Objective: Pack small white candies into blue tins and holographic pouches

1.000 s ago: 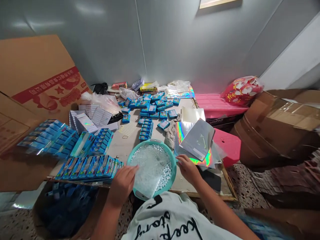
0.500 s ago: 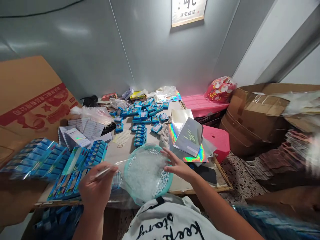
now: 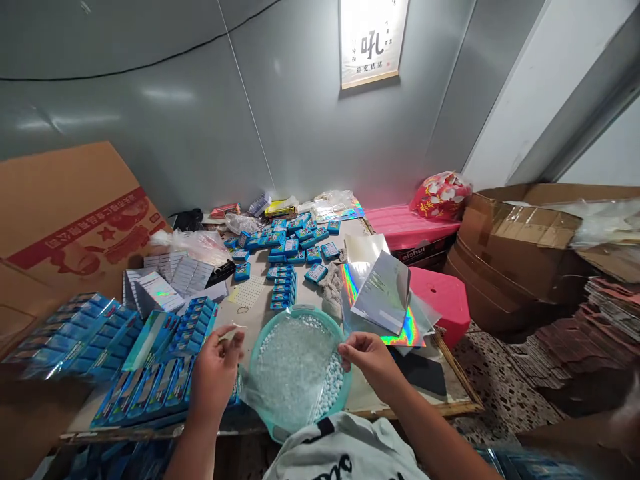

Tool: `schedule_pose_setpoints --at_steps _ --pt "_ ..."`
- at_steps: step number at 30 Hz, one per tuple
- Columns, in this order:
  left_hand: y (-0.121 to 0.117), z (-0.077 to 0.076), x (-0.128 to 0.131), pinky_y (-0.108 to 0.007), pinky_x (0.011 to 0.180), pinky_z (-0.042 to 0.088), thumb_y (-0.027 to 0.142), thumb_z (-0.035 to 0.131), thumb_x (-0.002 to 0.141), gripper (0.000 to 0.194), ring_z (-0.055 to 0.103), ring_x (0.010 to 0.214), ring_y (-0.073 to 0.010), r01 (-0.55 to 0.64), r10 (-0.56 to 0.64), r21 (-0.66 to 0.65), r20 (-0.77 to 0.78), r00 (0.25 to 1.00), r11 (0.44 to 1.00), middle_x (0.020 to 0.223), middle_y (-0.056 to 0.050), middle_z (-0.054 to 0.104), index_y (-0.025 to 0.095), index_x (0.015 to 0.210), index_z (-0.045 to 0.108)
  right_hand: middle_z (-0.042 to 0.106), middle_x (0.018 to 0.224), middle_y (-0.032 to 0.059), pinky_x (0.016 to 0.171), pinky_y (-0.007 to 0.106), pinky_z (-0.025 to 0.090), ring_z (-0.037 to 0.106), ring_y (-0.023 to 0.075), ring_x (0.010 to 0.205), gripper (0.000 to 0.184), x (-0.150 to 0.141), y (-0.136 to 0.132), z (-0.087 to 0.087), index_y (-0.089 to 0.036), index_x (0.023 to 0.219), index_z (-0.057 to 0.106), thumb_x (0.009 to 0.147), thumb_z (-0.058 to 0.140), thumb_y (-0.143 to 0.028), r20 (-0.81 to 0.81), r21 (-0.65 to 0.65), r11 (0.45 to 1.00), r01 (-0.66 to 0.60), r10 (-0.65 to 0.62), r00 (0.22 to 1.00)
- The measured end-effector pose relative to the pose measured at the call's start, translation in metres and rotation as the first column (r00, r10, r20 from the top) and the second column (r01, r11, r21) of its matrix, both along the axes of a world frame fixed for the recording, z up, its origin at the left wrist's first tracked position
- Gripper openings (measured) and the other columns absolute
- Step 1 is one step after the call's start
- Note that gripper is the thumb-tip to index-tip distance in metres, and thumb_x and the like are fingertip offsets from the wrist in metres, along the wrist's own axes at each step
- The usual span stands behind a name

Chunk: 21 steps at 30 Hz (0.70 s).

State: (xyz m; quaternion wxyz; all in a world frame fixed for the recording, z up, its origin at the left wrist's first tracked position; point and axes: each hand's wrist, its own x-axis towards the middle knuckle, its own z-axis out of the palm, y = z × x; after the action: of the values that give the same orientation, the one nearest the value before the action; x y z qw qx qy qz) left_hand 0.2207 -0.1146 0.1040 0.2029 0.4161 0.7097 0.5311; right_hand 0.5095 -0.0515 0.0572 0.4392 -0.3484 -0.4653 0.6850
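A teal basin (image 3: 345, 393) full of small white beads (image 3: 334, 387) stands at the table's front, close to my body. A clear plastic sheet or bag (image 3: 290, 367) lies over most of the beads. To the basin's left, my left hand (image 3: 219, 363) is raised with fingers loosely bent and apart; a thin clear strip shows by its fingertips, and I see no grip on it. Over the right rim, my right hand (image 3: 364, 357) has thumb and fingers pinched together. Whatever is between them is too small or hidden to make out.
Blue boxed packs (image 3: 150, 387) are lined up left of the basin. Loose small blue boxes (image 3: 290, 247) pile up behind it. Shiny silver sheets (image 3: 383, 293) lie at the right, beside a pink stool (image 3: 443, 293). Large cartons (image 3: 505, 253) flank the table.
My left hand has let its fingers part from the clear plastic. My right hand's spread fingers have closed into a pinch at the basin's right rim. The view has tilted upward.
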Motion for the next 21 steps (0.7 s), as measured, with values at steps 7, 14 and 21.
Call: schedule_pose_setpoints --at_steps 7,14,21 --pt "-0.011 0.000 0.046 -0.043 0.093 0.054 0.049 0.069 0.082 0.034 0.064 0.105 -0.0271 0.244 -0.199 0.056 -0.420 0.885 0.968 0.112 -0.008 0.068 0.025 0.106 0.068 0.032 0.051 -0.0074 0.051 0.024 0.025 0.030 0.0084 0.051 0.063 -0.021 -0.006 -0.012 -0.022 0.051 0.032 0.065 0.079 -0.062 0.173 0.261 0.936 0.236 -0.286 0.943" --pt "-0.002 -0.026 0.107 -0.034 0.086 0.057 0.041 0.064 0.089 0.023 0.069 0.092 -0.0214 0.565 -0.554 0.037 -0.153 0.818 0.824 0.096 -0.007 0.073 0.022 0.098 0.073 0.043 0.051 -0.0034 0.050 0.026 0.036 0.043 0.0123 0.048 0.060 -0.050 -0.015 -0.016 -0.021 0.061 0.046 0.089 0.038 -0.074 0.066 0.197 0.975 0.106 -0.121 0.990" --pt "-0.002 -0.053 0.093 -0.024 0.080 0.058 0.016 0.060 0.092 0.028 0.069 0.091 -0.0158 0.580 -0.355 0.268 -0.575 0.737 0.770 0.098 -0.005 0.070 0.024 0.116 0.069 0.054 0.072 -0.0025 0.064 0.026 0.046 0.054 0.0145 0.066 0.007 -0.024 -0.015 -0.034 -0.024 0.092 0.057 0.089 0.063 -0.026 0.129 0.863 0.406 0.300 -0.751 0.648"
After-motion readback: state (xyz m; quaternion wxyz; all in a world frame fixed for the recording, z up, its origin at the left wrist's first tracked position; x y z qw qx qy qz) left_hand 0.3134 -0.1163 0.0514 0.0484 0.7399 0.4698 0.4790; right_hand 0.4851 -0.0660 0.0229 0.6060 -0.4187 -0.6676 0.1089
